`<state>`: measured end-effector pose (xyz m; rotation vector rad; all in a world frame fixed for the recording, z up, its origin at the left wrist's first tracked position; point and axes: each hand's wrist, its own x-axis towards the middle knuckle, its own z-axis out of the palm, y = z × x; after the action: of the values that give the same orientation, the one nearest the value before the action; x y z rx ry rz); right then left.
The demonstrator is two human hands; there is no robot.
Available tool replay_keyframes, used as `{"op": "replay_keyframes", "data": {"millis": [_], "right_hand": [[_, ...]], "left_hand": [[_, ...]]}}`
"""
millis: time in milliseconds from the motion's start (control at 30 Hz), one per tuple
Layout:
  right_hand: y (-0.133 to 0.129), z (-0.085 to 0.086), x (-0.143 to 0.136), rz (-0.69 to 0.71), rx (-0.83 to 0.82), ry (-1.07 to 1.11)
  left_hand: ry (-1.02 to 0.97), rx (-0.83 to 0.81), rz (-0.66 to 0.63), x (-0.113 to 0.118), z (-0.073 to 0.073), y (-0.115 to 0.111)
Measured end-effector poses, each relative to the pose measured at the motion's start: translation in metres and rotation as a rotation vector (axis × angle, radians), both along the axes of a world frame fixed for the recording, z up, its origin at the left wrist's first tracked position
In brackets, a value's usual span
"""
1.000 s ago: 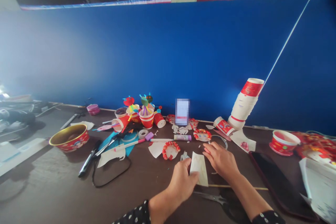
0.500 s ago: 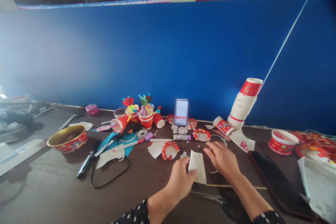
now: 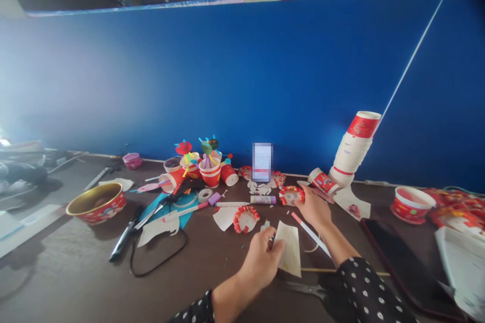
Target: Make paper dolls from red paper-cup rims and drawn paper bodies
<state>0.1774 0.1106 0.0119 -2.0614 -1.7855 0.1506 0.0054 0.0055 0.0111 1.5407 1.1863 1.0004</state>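
My left hand (image 3: 261, 257) is closed, with a cream piece of paper (image 3: 289, 250) pinched between thumb and fingers. My right hand (image 3: 316, 210) reaches farther forward, thumb and fingers closed at the right edge of a small paper face (image 3: 291, 197) with a red rim and drawn eyes. Below that wrist lies a white marker (image 3: 311, 234) with a pink end. Left of the paper sits a similar red-rimmed piece (image 3: 246, 220) without visible eyes. Scissors (image 3: 303, 288) lie near me, partly in the shade of my right sleeve.
A glue stick (image 3: 262, 200) lies mid-table before a blurred screen (image 3: 262, 162). Red paper cups (image 3: 210, 174) with colourful figures stand at the back left, beside a gold-lined bowl (image 3: 96, 204). Rightward are a leaning cup stack (image 3: 350, 146), a dark phone (image 3: 401, 262) and a red tub (image 3: 412, 204).
My right hand has moved forward from beside the cream paper to the red-rimmed face. The white marker now shows below its wrist. My left hand still holds the paper, slightly lower.
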Motion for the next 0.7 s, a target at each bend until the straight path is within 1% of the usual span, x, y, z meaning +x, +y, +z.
{"op": "replay_keyframes", "data": {"millis": [100,167,267,333,500,633,700], "right_hand": [[0.006,-0.003,0.001,0.013,-0.005,0.111],[0.009,-0.006,0.003,0.018,0.0,0.166],[0.011,-0.008,0.006,0.039,0.041,0.263],[0.01,-0.008,0.009,0.055,0.075,0.36],[-0.002,-0.001,0.01,0.087,0.105,0.687],[-0.016,0.004,0.004,0.129,0.025,0.969],[-0.021,0.005,0.0,0.151,-0.022,1.085]], "left_hand": [[0.006,-0.036,0.01,0.0,0.002,0.0],[0.006,-0.028,0.039,0.001,0.002,0.0],[0.014,0.004,0.084,0.001,0.0,0.001],[-0.002,-0.007,0.085,0.0,-0.001,0.001],[-0.213,-0.098,-0.001,0.003,-0.003,0.01],[-0.293,-0.111,0.05,0.014,-0.004,0.027],[-0.35,-0.142,0.054,0.021,-0.005,0.035]]}}
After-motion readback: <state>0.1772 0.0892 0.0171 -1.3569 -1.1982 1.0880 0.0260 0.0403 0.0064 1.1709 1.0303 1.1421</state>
